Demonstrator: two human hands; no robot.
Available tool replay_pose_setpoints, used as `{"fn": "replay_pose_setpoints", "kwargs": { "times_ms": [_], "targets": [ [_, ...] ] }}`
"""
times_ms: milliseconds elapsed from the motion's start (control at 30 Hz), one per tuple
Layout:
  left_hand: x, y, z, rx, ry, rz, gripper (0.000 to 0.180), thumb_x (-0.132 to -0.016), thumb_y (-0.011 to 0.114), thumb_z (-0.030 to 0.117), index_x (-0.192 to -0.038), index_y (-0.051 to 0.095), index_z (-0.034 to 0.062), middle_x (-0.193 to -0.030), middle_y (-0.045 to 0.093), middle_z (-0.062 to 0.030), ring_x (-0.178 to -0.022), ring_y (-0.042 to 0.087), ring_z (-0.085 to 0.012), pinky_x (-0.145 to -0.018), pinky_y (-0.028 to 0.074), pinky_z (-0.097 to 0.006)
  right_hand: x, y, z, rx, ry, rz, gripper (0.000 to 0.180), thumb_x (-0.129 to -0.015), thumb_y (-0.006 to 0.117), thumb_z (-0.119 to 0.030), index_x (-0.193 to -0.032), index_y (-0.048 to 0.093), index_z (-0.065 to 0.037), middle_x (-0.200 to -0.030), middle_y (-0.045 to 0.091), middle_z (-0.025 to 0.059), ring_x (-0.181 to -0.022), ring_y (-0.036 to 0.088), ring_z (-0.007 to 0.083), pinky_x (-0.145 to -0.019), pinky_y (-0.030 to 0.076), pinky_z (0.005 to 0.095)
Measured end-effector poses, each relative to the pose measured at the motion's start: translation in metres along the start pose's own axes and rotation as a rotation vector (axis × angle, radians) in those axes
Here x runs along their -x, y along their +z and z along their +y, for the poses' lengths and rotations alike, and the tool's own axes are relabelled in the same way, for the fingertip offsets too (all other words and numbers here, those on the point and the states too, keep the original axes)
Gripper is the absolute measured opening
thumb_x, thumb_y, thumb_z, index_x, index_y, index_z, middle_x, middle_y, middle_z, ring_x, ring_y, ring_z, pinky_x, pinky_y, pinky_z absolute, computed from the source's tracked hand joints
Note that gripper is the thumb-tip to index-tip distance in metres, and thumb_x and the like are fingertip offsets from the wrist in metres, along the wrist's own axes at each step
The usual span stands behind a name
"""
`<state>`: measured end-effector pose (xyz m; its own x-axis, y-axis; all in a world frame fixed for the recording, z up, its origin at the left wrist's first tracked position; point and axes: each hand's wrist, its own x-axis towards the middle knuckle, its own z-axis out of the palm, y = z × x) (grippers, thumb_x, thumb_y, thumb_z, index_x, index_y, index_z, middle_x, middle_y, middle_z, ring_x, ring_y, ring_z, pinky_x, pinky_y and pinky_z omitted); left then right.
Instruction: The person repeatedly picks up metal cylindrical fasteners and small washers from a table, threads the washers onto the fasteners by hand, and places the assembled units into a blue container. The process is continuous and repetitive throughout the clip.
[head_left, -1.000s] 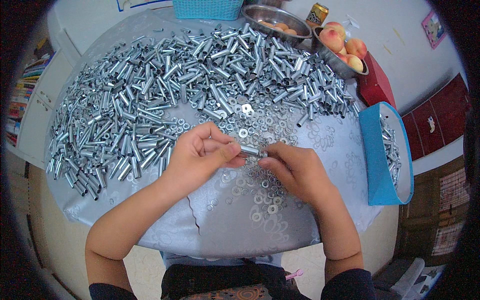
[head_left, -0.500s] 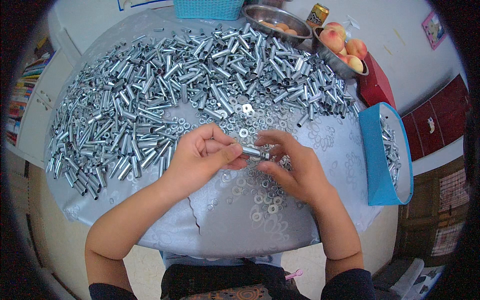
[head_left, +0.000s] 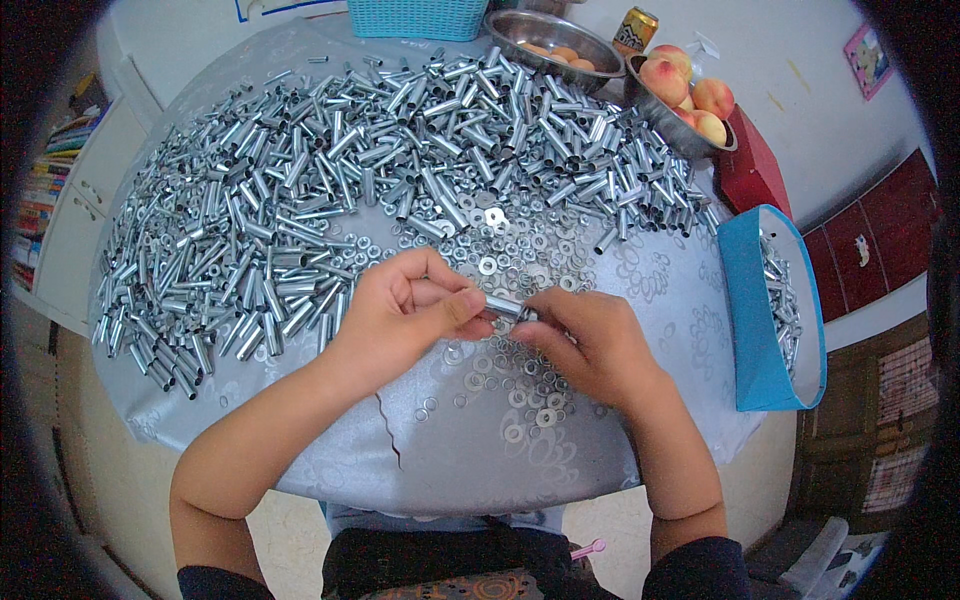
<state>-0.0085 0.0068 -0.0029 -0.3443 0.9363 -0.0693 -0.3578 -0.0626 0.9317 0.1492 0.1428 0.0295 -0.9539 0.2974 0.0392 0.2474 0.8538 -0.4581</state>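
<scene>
My left hand (head_left: 405, 315) pinches a shiny metal sleeve anchor (head_left: 502, 305) between thumb and fingers, its tube pointing to the right. At the tube's right end sits a nut (head_left: 527, 314), partly covered by the thumb and fingers of my right hand (head_left: 595, 335), which are closed around it. Loose flat washers (head_left: 488, 266) and smaller rings lie spread on the tablecloth under and around both hands. A wide heap of metal sleeves (head_left: 330, 150) covers the table beyond and to the left of my hands.
At the right edge stands a blue fabric bin (head_left: 752, 320) with metal parts inside. Far right are a bowl of peaches (head_left: 672, 128), a red box (head_left: 752, 165), a metal bowl (head_left: 515, 32) with eggs and a can (head_left: 636, 30). A turquoise basket (head_left: 415, 18) stands at the back.
My right hand's fingers have come together from spread to closed on the nut end of the sleeve anchor. My left hand has stayed in place, holding the tube.
</scene>
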Motion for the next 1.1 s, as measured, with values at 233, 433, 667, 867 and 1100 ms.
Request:
{"fn": "replay_pose_setpoints", "kwargs": {
  "times_ms": [233, 433, 667, 867, 1100],
  "targets": [
    [-0.001, 0.002, -0.001, -0.023, 0.014, -0.027, 0.012, -0.084, 0.056, 0.005, -0.088, 0.049, -0.0039, -0.082, 0.063, -0.0155, -0.077, 0.064, -0.0204, -0.071, 0.054, -0.03, 0.001, 0.005, 0.004, -0.223, -0.041, 0.188, 0.021, -0.082, 0.058, -0.025, -0.094, 0.057, -0.008, -0.073, 0.06, 0.0154, -0.068, 0.06, 0.0315, -0.06, 0.047, 0.037],
    [0.001, 0.003, 0.0, -0.025, 0.008, -0.032, 0.012, -0.084, 0.056, 0.004, -0.088, 0.048, -0.0034, -0.083, 0.062, -0.0155, -0.077, 0.064, -0.0206, -0.072, 0.053, -0.03, 0.001, 0.002, -0.004, -0.238, -0.057, 0.145, 0.02, -0.084, 0.055, -0.025, -0.093, 0.056, -0.007, -0.077, 0.059, 0.0164, -0.072, 0.06, 0.0321, -0.062, 0.046, 0.0374],
    [-0.002, 0.001, 0.004, 0.004, 0.005, -0.027, 0.01, -0.084, 0.056, 0.002, -0.088, 0.048, -0.0031, -0.083, 0.062, -0.0155, -0.079, 0.063, -0.0215, -0.073, 0.053, -0.031, 0.003, 0.004, -0.005, -0.27, -0.03, 0.101, 0.024, -0.087, 0.049, -0.03, -0.091, 0.054, -0.006, -0.072, 0.057, 0.0159, -0.069, 0.058, 0.0342, -0.059, 0.045, 0.0408],
    [0.001, 0.004, 0.002, -0.025, 0.05, -0.048, 0.01, -0.084, 0.055, 0.0, -0.088, 0.047, -0.003, -0.083, 0.062, -0.0158, -0.081, 0.063, -0.0218, -0.073, 0.053, -0.031, 0.002, 0.001, 0.0, -0.363, 0.131, -0.111, 0.025, -0.088, 0.047, -0.029, -0.087, 0.052, -0.005, -0.073, 0.057, 0.0159, -0.069, 0.058, 0.0339, -0.059, 0.044, 0.041],
    [0.0, 0.003, 0.004, -0.014, 0.037, -0.034, 0.01, -0.083, 0.055, -0.001, -0.089, 0.047, -0.0025, -0.084, 0.061, -0.0154, -0.081, 0.063, -0.0212, -0.074, 0.053, -0.03, 0.002, 0.006, 0.0, -0.126, -0.072, 0.127, 0.026, -0.089, 0.047, -0.029, -0.086, 0.053, -0.004, -0.072, 0.057, 0.0138, -0.064, 0.057, 0.031, -0.058, 0.044, 0.0391]
  ]
}}
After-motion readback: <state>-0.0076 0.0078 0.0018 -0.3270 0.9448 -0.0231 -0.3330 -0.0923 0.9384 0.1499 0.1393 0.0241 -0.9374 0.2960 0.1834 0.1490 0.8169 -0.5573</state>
